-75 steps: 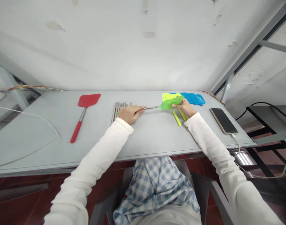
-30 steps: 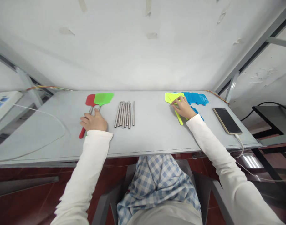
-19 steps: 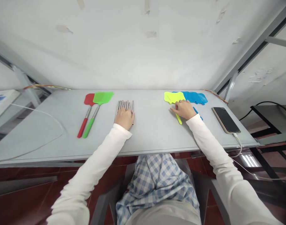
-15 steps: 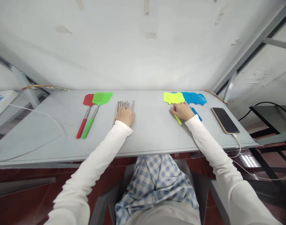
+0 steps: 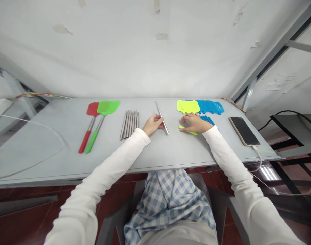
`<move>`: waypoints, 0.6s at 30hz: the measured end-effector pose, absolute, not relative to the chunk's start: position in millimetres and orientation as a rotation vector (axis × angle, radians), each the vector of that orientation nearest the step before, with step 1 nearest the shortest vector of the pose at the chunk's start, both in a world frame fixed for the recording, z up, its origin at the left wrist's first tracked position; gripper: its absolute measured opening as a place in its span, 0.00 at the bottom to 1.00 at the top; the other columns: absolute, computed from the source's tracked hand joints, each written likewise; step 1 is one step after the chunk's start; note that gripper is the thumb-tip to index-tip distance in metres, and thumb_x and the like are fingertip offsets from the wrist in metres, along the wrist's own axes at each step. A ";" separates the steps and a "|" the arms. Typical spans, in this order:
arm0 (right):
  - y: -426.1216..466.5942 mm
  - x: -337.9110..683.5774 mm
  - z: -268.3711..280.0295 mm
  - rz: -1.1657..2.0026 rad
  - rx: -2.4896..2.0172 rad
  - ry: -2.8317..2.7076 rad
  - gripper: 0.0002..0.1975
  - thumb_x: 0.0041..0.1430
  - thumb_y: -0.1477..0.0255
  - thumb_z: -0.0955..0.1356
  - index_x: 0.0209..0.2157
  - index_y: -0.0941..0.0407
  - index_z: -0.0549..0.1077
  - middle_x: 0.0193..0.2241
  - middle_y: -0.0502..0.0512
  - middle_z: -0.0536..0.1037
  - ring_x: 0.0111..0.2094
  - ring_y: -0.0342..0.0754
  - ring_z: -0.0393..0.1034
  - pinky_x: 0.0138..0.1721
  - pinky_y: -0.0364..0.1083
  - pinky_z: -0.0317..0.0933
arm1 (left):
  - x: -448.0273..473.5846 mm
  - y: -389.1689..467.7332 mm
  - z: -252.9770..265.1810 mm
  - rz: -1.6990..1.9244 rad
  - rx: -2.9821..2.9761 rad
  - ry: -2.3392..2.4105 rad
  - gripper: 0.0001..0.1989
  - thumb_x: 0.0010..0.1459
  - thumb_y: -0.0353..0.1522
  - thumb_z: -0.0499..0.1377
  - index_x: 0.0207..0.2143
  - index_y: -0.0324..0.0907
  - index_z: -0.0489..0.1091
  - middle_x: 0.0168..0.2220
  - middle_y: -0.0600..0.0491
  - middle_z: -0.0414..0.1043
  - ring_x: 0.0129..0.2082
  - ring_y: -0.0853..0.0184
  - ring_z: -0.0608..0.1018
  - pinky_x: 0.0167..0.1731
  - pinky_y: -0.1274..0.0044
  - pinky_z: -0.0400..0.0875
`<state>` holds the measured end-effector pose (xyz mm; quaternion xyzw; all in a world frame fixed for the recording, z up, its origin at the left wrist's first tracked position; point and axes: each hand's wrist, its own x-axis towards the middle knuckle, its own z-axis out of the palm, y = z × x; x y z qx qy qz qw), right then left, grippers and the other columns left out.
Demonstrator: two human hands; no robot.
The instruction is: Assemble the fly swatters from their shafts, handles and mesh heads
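My left hand [image 5: 153,125] is closed on a slim metal rod [image 5: 164,126], which slants up toward the wall with its thin end farthest from me. Left of that hand, several more metal rods [image 5: 127,126] lie side by side. My right hand [image 5: 196,123] has its fingers curled over a yellow handle [image 5: 192,132], thumb against it; part of the handle is hidden under the hand. Just beyond lie yellow fly swatter heads [image 5: 188,106], overlapping blue swatter heads [image 5: 211,107]. Blue handles [image 5: 207,119] show partly behind the right hand.
A red fly swatter [image 5: 84,141] and a green fly swatter [image 5: 92,141], both with metal shafts, rest on the left of the grey table [image 5: 104,161]. A phone [image 5: 244,131] with a charging cable lies at the right. A white cable [image 5: 50,125] curves across the left side.
My left hand has come away from the row of rods and moved right with one rod. The yellow handle has turned more sideways under my right hand.
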<state>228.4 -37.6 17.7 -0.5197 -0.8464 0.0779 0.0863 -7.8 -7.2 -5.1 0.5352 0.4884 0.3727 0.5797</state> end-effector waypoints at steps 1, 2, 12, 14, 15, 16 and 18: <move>-37.7 228.8 18.5 0.251 -1.561 -2.532 0.16 0.53 0.57 0.71 0.36 0.55 0.73 0.39 0.57 0.74 0.45 0.54 0.64 0.48 0.52 0.50 | -5.4 -9.4 -7.7 0.938 1.136 1.086 0.06 0.58 0.29 0.57 0.31 0.41 0.60 0.24 0.57 0.70 0.24 0.73 0.76 0.36 0.72 0.76; -37.6 228.2 19.0 0.268 -1.560 -2.540 0.14 0.54 0.59 0.70 0.34 0.55 0.73 0.38 0.57 0.74 0.45 0.54 0.64 0.48 0.51 0.50 | -3.7 -11.8 -9.7 1.003 1.051 1.039 0.07 0.57 0.29 0.58 0.32 0.41 0.59 0.25 0.58 0.70 0.25 0.73 0.77 0.38 0.72 0.76; -30.0 218.3 10.4 0.164 -1.373 -2.395 0.09 0.63 0.66 0.64 0.39 0.56 0.72 0.35 0.56 0.77 0.37 0.50 0.68 0.40 0.47 0.54 | -4.7 -17.5 -9.6 1.241 0.833 0.854 0.09 0.51 0.27 0.62 0.31 0.39 0.62 0.26 0.57 0.72 0.31 0.70 0.80 0.49 0.65 0.73; -29.7 218.5 9.1 0.135 -1.341 -2.382 0.09 0.63 0.65 0.64 0.39 0.55 0.72 0.35 0.56 0.77 0.38 0.50 0.68 0.41 0.47 0.53 | -5.4 -17.1 -10.1 1.235 0.833 0.836 0.09 0.51 0.28 0.63 0.31 0.40 0.63 0.27 0.56 0.73 0.32 0.70 0.80 0.49 0.66 0.72; -29.9 218.5 8.8 0.129 -1.325 -2.374 0.09 0.63 0.65 0.64 0.39 0.55 0.72 0.35 0.56 0.77 0.38 0.50 0.68 0.41 0.47 0.53 | -5.7 -17.1 -10.2 1.232 0.834 0.828 0.10 0.51 0.28 0.63 0.31 0.40 0.63 0.28 0.56 0.73 0.33 0.70 0.80 0.50 0.66 0.72; -30.2 218.4 8.8 0.125 -1.313 -2.365 0.09 0.63 0.64 0.64 0.38 0.55 0.72 0.35 0.56 0.77 0.38 0.50 0.68 0.41 0.47 0.53 | -6.1 -17.3 -10.2 1.232 0.836 0.820 0.10 0.51 0.28 0.63 0.32 0.40 0.63 0.29 0.56 0.74 0.33 0.70 0.80 0.50 0.67 0.72; -31.3 217.4 9.3 0.114 -1.301 -2.339 0.11 0.63 0.63 0.64 0.38 0.55 0.72 0.34 0.55 0.77 0.37 0.49 0.68 0.40 0.47 0.53 | -6.9 -18.1 -9.4 1.234 0.845 0.804 0.10 0.50 0.29 0.63 0.32 0.41 0.63 0.30 0.56 0.74 0.35 0.71 0.80 0.51 0.68 0.71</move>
